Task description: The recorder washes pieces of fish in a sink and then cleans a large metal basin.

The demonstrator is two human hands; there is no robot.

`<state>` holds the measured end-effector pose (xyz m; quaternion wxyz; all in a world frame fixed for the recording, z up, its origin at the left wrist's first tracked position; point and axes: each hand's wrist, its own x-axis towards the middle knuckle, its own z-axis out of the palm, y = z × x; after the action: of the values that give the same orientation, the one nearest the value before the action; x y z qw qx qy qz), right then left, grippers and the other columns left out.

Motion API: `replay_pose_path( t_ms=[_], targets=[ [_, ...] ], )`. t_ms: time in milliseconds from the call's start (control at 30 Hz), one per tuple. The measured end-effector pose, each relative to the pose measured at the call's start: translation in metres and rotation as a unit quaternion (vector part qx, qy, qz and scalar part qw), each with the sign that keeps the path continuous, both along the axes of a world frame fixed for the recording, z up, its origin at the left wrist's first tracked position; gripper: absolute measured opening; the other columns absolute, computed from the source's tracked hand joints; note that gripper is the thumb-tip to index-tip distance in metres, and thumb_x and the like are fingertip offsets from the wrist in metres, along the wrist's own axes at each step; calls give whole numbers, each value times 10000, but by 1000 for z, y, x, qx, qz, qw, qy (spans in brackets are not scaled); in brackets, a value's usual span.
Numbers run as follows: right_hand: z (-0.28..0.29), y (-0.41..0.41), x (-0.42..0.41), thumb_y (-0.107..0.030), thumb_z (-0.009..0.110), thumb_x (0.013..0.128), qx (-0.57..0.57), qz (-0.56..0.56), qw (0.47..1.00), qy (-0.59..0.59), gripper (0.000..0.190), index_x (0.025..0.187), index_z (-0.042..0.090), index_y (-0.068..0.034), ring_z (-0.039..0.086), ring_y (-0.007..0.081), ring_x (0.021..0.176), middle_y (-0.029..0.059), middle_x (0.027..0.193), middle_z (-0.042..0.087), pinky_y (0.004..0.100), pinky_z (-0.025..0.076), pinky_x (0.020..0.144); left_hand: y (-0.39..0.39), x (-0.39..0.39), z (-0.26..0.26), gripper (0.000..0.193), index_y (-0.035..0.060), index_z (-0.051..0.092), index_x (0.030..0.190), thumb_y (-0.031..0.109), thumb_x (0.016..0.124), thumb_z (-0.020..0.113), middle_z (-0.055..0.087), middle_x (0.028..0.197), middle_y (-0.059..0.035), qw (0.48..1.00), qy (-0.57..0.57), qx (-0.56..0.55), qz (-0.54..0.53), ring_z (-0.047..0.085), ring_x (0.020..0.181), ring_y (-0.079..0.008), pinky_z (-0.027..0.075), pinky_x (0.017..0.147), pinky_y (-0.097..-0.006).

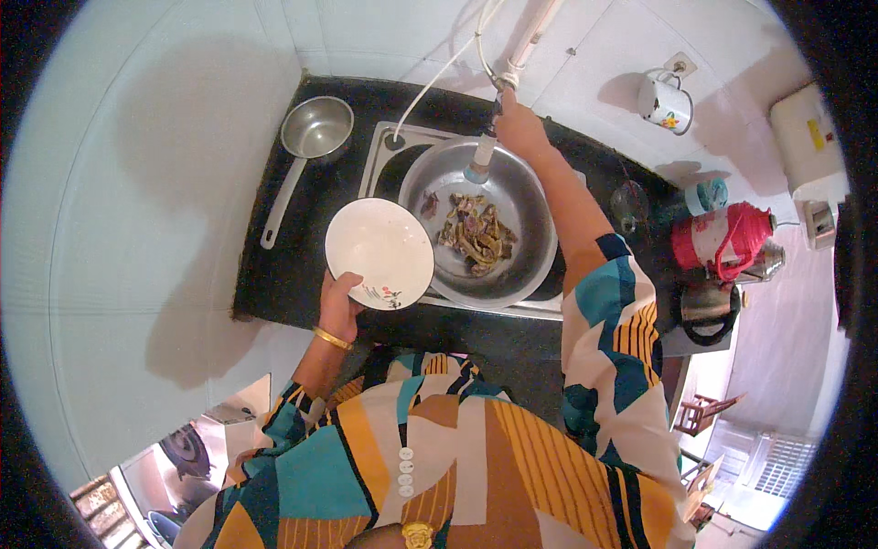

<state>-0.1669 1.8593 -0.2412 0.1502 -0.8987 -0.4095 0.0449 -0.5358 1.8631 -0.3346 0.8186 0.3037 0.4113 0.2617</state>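
My left hand (337, 302) grips the near rim of a white bowl (377, 240) with a small dark and red print, its thumb inside the rim. The bowl is tilted towards me beside the left edge of a large metal basin (531, 254). Several brown and yellowish food pieces (480, 237) lie in the basin, with one darker piece (429, 204) apart from them. At the back, my right hand (519, 125) is closed around the upper part of a faucet (483, 154), whose nozzle points down over the basin. I cannot tell whether water is running.
Left on the black counter (302, 274) lies a metal ladle (317, 128). The basin sits over a stainless sink (374, 161). An enamel mug (665, 103) hangs on the back wall. Right stand a red thermos (720, 237) and a kettle (710, 312).
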Motion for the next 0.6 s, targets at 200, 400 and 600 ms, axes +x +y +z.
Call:
replay_pose_path(
  t_ms=[200,400,600],
  targets=[
    [-9,-13,12,-106,465,816,27,80,996,-15,518,1288,266,-31,551,428,871,273,911,577,495,414,745,16,14,16,544,55,372,1209,160,703,542,515,1098,-117,998,-2,10,-61,579,933,-230,531,695,-342],
    [-41,-65,-17,-245,496,848,191,-83,969,132,566,1324,277,-31,584,308,840,202,898,598,380,437,755,28,63,24,543,112,375,1222,271,733,551,535,1072,-95,990,6,10,-138,585,912,-225,528,673,-358],
    [-146,-172,-54,-226,483,862,144,-120,961,204,340,1125,516,-13,602,227,809,157,919,611,324,461,741,17,122,-2,582,106,303,1266,256,747,520,510,1106,-124,978,16,-36,-204,570,939,-276,518,715,-411]
  ],
)
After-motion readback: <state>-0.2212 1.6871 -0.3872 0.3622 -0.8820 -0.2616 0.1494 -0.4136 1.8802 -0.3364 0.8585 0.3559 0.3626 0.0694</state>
